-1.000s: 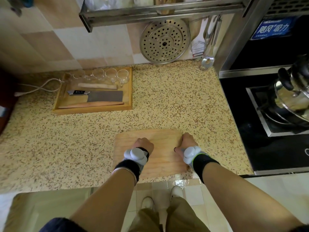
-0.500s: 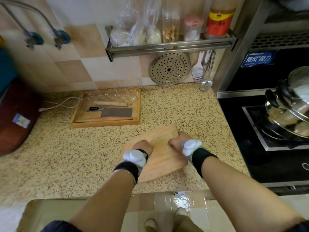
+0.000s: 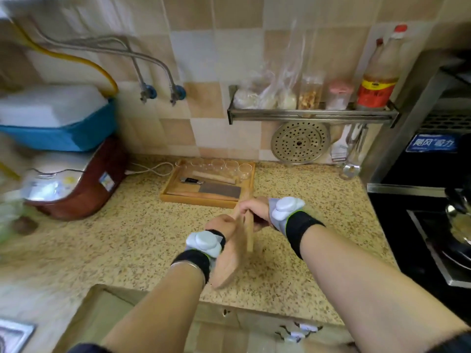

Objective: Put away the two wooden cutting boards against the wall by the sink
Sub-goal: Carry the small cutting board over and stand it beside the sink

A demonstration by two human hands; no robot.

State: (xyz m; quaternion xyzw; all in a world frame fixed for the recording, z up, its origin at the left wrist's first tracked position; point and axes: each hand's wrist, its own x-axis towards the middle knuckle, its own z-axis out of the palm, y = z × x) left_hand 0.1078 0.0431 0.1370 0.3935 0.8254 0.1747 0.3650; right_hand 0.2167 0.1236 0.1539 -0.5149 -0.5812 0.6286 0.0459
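Observation:
A light wooden cutting board (image 3: 233, 261) is tipped up on its edge above the speckled counter (image 3: 132, 240), seen nearly edge-on. My left hand (image 3: 221, 226) grips its left face and my right hand (image 3: 253, 208) grips its top and right side. A second wooden board (image 3: 204, 198), shaped like a shallow tray, lies flat near the wall and carries a cleaver (image 3: 216, 188), two rolling pins and several small glasses (image 3: 224, 165). A corner of the sink (image 3: 12, 336) shows at the bottom left.
A red rice cooker (image 3: 76, 184) with a blue box (image 3: 58, 123) behind it stands at the left. A wall shelf (image 3: 311, 114) holds jars and a bottle; a steamer plate (image 3: 300, 142) hangs below. The stove with a pot (image 3: 458, 220) is at the right.
The board went from lying flat on the counter to standing on its edge in both hands. My view has swung up and to the left, bringing the rice cooker and sink corner in.

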